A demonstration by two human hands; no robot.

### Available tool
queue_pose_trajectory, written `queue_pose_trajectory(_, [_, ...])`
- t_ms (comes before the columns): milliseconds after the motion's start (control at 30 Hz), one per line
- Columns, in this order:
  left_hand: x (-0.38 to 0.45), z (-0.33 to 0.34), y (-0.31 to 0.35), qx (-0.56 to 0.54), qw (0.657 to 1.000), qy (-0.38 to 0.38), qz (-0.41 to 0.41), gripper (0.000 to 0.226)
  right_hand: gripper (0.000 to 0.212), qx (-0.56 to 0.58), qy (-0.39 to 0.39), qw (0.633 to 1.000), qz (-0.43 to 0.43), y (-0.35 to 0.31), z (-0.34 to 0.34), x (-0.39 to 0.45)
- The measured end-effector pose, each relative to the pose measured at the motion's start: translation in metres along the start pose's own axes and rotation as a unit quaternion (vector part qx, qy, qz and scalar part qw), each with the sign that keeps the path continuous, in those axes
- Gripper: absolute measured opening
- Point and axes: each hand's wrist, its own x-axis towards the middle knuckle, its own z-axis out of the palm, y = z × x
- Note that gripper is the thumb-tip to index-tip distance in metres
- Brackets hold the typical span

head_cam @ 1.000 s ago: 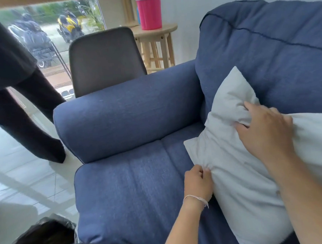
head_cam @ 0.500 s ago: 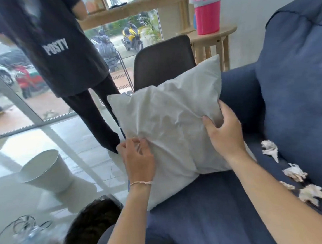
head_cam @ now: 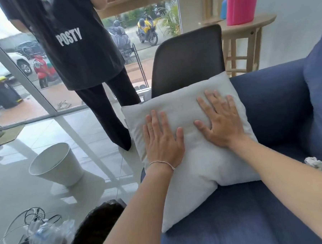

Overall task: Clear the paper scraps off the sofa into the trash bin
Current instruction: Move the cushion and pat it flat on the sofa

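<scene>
Tiled floor by the glass door, bin point(head_cam: 56, 164) tipped there. Both hands, left point(head_cam: 162, 140) and right point(head_cam: 220, 120), pressing flat on pillow point(head_cam: 196, 166) at sofa point(head_cam: 254, 210) arm end. Scrap point(head_cam: 316, 164) lying at seat's back edge: light, crumpled, probably pinching it anywhere.

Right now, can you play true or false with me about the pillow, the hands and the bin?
1. Both hands lie flat on the pillow. True: the left hand and right hand rest on it with straight fingers.
2. The white bin stands on the sofa. False: it stands on the floor.
3. A paper scrap lies on the sofa. True.
4. The pillow is blue. False: it is light grey; the sofa is blue.
5. The left hand grips a paper scrap. False: it holds nothing.
</scene>
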Motion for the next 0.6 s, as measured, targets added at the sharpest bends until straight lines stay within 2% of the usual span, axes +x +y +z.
queue_pose_trajectory(200, [0.021,0.038,-0.03,0.059,0.996,0.042,0.058,0.08,0.072,-0.021,0.124,0.992,-0.016,0.027,0.053,0.006])
queue_pose_trajectory(333, [0.019,0.069,-0.041,0.066,0.989,0.107,0.08,0.08,0.073,-0.032,0.199,0.979,-0.02,0.03,0.087,-0.001])
queue_pose_trajectory(400, [0.019,0.078,-0.044,0.071,0.985,0.131,0.087,0.079,0.073,-0.034,0.207,0.978,-0.022,0.031,0.094,-0.002])
queue_pose_trajectory(500, [0.018,0.08,-0.045,0.076,0.987,0.118,0.082,0.08,0.072,-0.031,0.186,0.982,-0.013,0.029,0.093,-0.004])
queue_pose_trajectory(600, [0.014,0.069,-0.038,0.063,0.994,0.073,0.059,0.08,0.072,-0.025,0.106,0.994,0.004,0.024,0.075,-0.008])
